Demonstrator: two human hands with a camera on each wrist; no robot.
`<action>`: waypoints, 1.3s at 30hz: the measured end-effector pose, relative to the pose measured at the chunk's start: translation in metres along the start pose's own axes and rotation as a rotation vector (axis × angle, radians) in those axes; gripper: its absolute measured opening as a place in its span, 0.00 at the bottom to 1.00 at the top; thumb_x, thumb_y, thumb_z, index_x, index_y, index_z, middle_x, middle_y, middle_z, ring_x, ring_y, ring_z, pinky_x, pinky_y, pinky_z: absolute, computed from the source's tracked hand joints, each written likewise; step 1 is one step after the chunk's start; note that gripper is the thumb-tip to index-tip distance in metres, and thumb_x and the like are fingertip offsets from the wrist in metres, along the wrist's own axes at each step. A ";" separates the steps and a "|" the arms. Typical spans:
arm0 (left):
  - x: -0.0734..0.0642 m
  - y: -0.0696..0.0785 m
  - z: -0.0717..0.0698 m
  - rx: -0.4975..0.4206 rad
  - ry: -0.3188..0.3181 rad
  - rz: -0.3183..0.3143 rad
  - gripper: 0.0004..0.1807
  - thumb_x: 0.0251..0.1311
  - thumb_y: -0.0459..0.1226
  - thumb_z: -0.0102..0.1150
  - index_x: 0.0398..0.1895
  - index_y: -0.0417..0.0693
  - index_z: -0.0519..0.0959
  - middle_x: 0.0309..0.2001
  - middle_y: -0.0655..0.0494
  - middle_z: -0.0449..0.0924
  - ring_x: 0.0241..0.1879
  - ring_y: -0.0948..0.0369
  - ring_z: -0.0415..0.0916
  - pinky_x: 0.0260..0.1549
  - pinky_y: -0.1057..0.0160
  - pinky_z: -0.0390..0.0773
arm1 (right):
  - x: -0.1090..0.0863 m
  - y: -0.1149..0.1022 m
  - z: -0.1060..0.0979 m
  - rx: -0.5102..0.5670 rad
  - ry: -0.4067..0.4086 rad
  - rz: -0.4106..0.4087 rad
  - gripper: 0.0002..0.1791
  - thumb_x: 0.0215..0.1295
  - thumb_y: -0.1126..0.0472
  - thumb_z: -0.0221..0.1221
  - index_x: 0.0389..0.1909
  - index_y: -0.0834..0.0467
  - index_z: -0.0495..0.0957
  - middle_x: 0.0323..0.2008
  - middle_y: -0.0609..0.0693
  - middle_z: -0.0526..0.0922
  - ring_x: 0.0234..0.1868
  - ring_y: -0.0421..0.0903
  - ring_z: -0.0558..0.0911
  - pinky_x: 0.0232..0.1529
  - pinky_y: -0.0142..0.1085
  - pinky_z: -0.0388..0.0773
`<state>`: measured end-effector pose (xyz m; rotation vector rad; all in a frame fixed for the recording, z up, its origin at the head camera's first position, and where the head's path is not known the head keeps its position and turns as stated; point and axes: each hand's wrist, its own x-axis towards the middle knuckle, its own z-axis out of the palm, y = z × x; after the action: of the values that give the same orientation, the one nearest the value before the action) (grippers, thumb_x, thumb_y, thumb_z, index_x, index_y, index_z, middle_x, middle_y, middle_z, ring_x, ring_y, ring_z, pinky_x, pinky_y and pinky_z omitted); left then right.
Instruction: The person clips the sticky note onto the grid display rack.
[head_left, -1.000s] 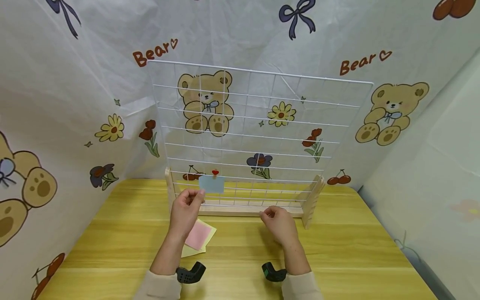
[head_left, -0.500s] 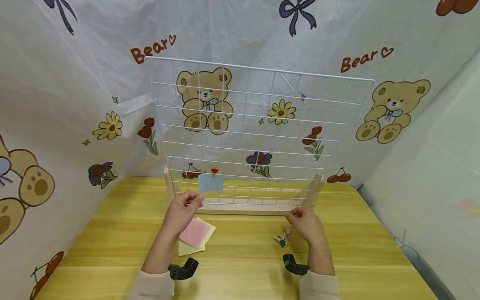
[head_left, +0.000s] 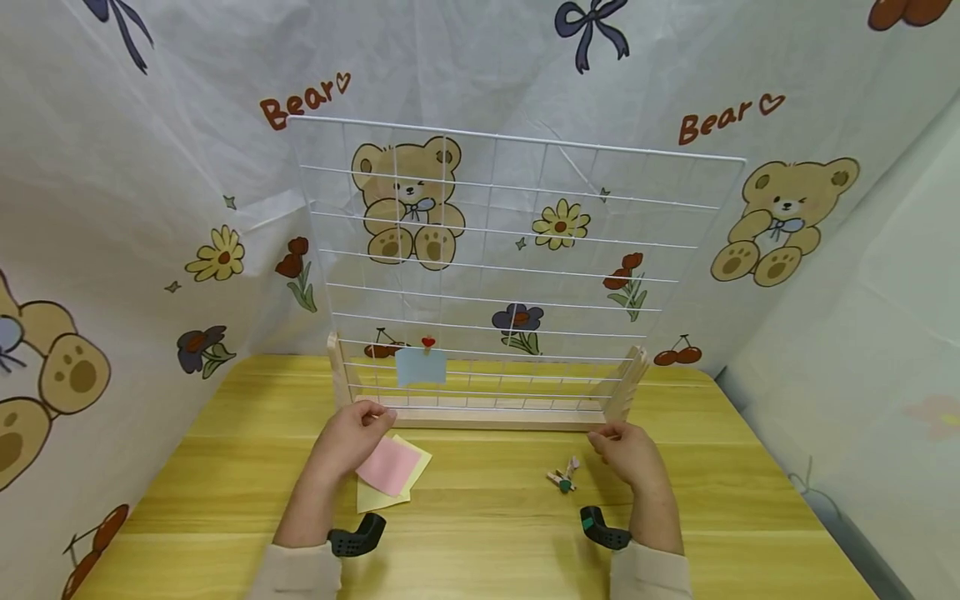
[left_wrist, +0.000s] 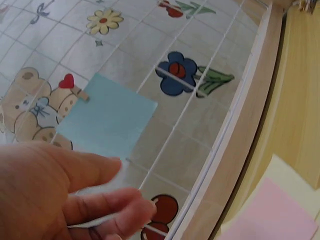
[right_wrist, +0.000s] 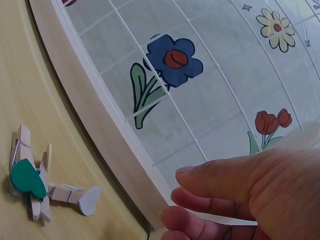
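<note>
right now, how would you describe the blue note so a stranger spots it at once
Find the white wire grid standing in a wooden base on the table. Look low on its left half, where a small clothespin with a red heart holds one pale blue note. It is clipped to the grid, whereas the pink note and yellow note lie stacked on the table.

Left hand (left_wrist: 60, 192) low in frame, fingers loosely bent, thumb apart from them. Just past the thumb, blue note (left_wrist: 112, 117) hung on white wire grid (left_wrist: 173, 132) by a small wooden clip (left_wrist: 81, 94) with red heart. Thumb tip meeting the note's edge? Can't tell from this angle. Printed cloth (left_wrist: 135, 50) behind. Wooden base (left_wrist: 245, 130) along grid's foot. Lower right: pink note (left_wrist: 275, 215) over pale yellow sheet (left_wrist: 290, 175).
</note>
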<state>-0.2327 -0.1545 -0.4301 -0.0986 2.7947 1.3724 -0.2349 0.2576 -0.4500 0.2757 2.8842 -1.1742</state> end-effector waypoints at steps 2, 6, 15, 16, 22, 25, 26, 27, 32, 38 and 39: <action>0.000 -0.005 -0.002 0.076 0.000 -0.007 0.17 0.71 0.47 0.57 0.48 0.43 0.83 0.45 0.44 0.85 0.42 0.51 0.79 0.41 0.52 0.77 | 0.000 0.002 -0.001 0.005 -0.008 0.008 0.14 0.73 0.55 0.58 0.43 0.63 0.81 0.32 0.54 0.83 0.33 0.47 0.79 0.31 0.37 0.71; 0.003 -0.013 -0.005 0.184 0.000 -0.027 0.17 0.71 0.47 0.57 0.46 0.42 0.83 0.40 0.47 0.86 0.38 0.52 0.78 0.35 0.56 0.73 | 0.000 0.005 -0.001 0.017 -0.022 0.023 0.12 0.73 0.56 0.58 0.42 0.63 0.80 0.32 0.54 0.82 0.33 0.47 0.78 0.31 0.37 0.70; 0.005 -0.023 -0.009 0.264 -0.048 -0.076 0.16 0.68 0.44 0.60 0.46 0.39 0.82 0.40 0.43 0.83 0.35 0.52 0.74 0.29 0.60 0.68 | 0.003 0.012 -0.001 0.008 -0.028 0.059 0.11 0.73 0.58 0.57 0.44 0.63 0.80 0.31 0.53 0.80 0.33 0.48 0.75 0.32 0.36 0.68; 0.005 -0.024 -0.008 0.262 -0.058 -0.084 0.15 0.67 0.44 0.61 0.46 0.40 0.82 0.40 0.44 0.82 0.35 0.52 0.74 0.29 0.60 0.68 | 0.003 0.013 -0.002 0.005 -0.030 0.065 0.11 0.73 0.58 0.57 0.44 0.63 0.80 0.31 0.53 0.79 0.34 0.48 0.74 0.32 0.36 0.67; 0.007 -0.031 -0.003 0.229 -0.105 -0.109 0.15 0.63 0.42 0.66 0.45 0.40 0.80 0.37 0.45 0.79 0.34 0.52 0.72 0.30 0.60 0.66 | 0.002 0.015 -0.005 -0.011 -0.047 0.076 0.13 0.72 0.58 0.57 0.47 0.64 0.80 0.34 0.55 0.80 0.36 0.50 0.75 0.34 0.37 0.68; 0.007 -0.034 -0.001 0.233 -0.116 -0.104 0.16 0.59 0.41 0.69 0.43 0.39 0.79 0.36 0.45 0.79 0.35 0.51 0.71 0.31 0.60 0.66 | 0.002 0.017 -0.006 -0.010 -0.056 0.087 0.14 0.72 0.58 0.57 0.48 0.65 0.81 0.40 0.59 0.82 0.39 0.52 0.76 0.35 0.37 0.68; 0.007 -0.035 0.000 0.237 -0.119 -0.102 0.16 0.58 0.41 0.70 0.42 0.39 0.78 0.36 0.46 0.78 0.35 0.52 0.71 0.31 0.60 0.66 | 0.002 0.018 -0.006 -0.011 -0.057 0.093 0.15 0.72 0.58 0.57 0.49 0.65 0.81 0.42 0.60 0.82 0.40 0.53 0.76 0.36 0.37 0.68; 0.007 -0.036 0.000 0.238 -0.122 -0.101 0.17 0.57 0.40 0.71 0.42 0.40 0.78 0.35 0.46 0.78 0.34 0.52 0.71 0.31 0.60 0.66 | 0.001 0.018 -0.007 -0.010 -0.059 0.101 0.15 0.72 0.58 0.57 0.49 0.65 0.81 0.43 0.61 0.82 0.41 0.54 0.76 0.37 0.37 0.68; 0.007 -0.038 0.003 0.261 -0.112 -0.084 0.13 0.54 0.38 0.73 0.36 0.42 0.78 0.32 0.48 0.78 0.32 0.53 0.71 0.29 0.60 0.66 | 0.001 0.021 -0.011 0.002 -0.050 0.139 0.16 0.72 0.57 0.57 0.50 0.65 0.80 0.40 0.59 0.82 0.42 0.53 0.76 0.38 0.38 0.67; 0.008 -0.038 0.006 0.284 -0.103 -0.071 0.10 0.54 0.36 0.71 0.32 0.43 0.79 0.30 0.49 0.78 0.30 0.53 0.71 0.28 0.61 0.65 | 0.000 0.021 -0.012 0.019 -0.053 0.155 0.16 0.73 0.56 0.57 0.50 0.65 0.79 0.39 0.58 0.81 0.43 0.54 0.76 0.38 0.38 0.67; 0.008 -0.038 0.006 0.284 -0.103 -0.072 0.09 0.55 0.36 0.71 0.32 0.43 0.78 0.30 0.49 0.78 0.30 0.53 0.71 0.27 0.60 0.65 | 0.000 0.021 -0.012 0.018 -0.053 0.153 0.16 0.73 0.56 0.57 0.50 0.65 0.79 0.39 0.58 0.81 0.42 0.53 0.76 0.38 0.38 0.67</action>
<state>-0.2378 -0.1736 -0.4642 -0.1165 2.8334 0.9262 -0.2308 0.2810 -0.4557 0.4491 2.7523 -1.1628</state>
